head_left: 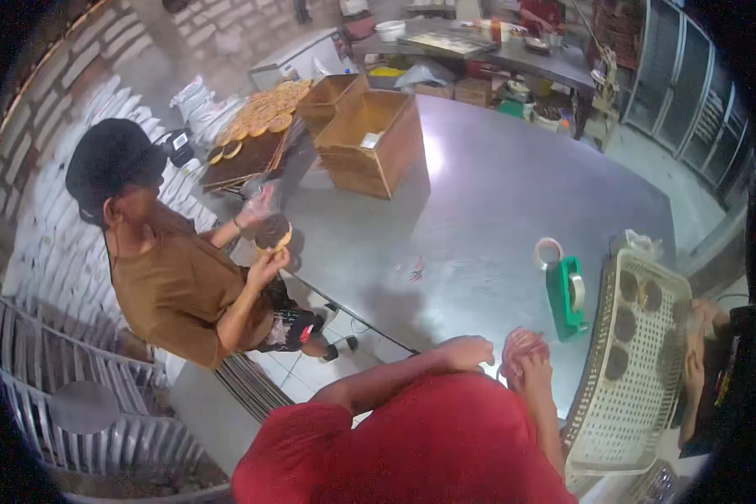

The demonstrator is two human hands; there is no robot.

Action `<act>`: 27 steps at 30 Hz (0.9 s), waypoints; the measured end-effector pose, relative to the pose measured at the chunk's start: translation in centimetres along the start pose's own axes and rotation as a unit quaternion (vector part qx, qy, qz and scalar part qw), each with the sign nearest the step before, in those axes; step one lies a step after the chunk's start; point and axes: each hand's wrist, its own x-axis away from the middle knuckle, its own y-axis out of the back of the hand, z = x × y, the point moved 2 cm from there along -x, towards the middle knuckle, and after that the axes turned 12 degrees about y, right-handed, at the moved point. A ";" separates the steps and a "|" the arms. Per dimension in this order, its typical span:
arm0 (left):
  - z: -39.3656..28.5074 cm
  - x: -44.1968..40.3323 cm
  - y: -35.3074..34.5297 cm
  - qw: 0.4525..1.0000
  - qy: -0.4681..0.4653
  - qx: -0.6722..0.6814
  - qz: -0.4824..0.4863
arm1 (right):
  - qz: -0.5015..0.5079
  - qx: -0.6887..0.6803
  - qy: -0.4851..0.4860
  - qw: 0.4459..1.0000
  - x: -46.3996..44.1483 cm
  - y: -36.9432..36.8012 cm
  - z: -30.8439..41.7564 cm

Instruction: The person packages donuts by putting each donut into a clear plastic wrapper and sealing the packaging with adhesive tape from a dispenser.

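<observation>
My right hand (536,370) is closed around a crumpled pinkish-red bundle (525,343) that looks like thin plastic, just over the near edge of the steel table (495,210). To its left, my left hand (470,353) has its fingers curled together; whatever they hold, if anything, is hidden. Beyond my right hand stands a green tape dispenser (562,301) with a roll of tape in it. A loose tape roll (548,251) lies beside the dispenser. Small red and white scraps (416,270) rest farther out on the table.
At right, a cream plastic crate (638,370) holds several dark round items; another person's hands (698,336) touch its side. At left, a person in brown (176,277) holds a chocolate-topped round pastry (273,233). Wooden boxes (369,143) and a pastry-laden tray (260,113) stand behind.
</observation>
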 end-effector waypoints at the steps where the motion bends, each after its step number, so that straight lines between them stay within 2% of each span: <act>1: 0.3 0.4 0.4 1.000 0.013 0.016 -0.020 | 0.014 -0.002 0.007 1.000 0.1 0.2 -0.7; 4: 1.3 2.3 0.3 0.997 0.028 0.050 -0.049 | 0.046 -0.003 0.006 0.999 1.1 2.2 -3.0; 6: 4.0 3.8 -0.7 0.966 0.073 0.101 -0.227 | 0.084 -0.008 -0.007 0.996 2.6 3.7 -4.5; 8: 5.6 6.1 -0.3 0.939 0.157 0.103 -0.287 | 0.114 -0.011 -0.019 0.993 3.6 4.6 -5.4; 10: 7.0 8.8 0.1 0.914 0.195 0.136 -0.329 | 0.168 -0.024 -0.032 0.985 4.4 5.6 -5.5; 12: 6.6 11.4 1.9 0.903 0.304 0.162 -0.256 | -0.004 -0.078 -0.075 0.994 3.5 6.1 -3.5; 14: 4.2 12.7 4.1 0.885 0.293 0.123 -0.340 | -0.151 -0.049 -0.012 0.987 1.6 6.0 -1.8; 16: 4.5 12.7 3.9 0.881 0.275 0.158 -0.351 | -0.130 -0.069 0.059 0.987 1.3 4.4 -1.9; 17: 4.4 12.5 3.8 0.896 0.256 0.153 -0.328 | -0.147 -0.065 0.032 0.986 2.1 3.0 -2.0; 19: 4.3 12.1 3.6 0.888 0.256 0.159 -0.347 | -0.011 -0.131 0.039 0.991 3.8 0.6 -2.0; 20: 4.2 11.5 3.9 0.882 0.259 0.163 -0.359 | -0.026 -0.129 0.018 0.991 4.7 0.7 -1.8; 23: 3.1 10.9 5.0 0.877 0.278 0.198 -0.339 | 0.110 -0.053 -0.048 0.991 6.0 1.9 -1.7; 24: 3.0 10.7 5.4 0.868 0.294 0.215 -0.337 | 0.104 -0.054 -0.060 0.991 6.2 2.5 -1.7; 27: 5.8 11.4 5.6 0.861 0.302 0.199 -0.359 | 0.218 -0.170 -0.194 0.941 7.4 4.2 -2.2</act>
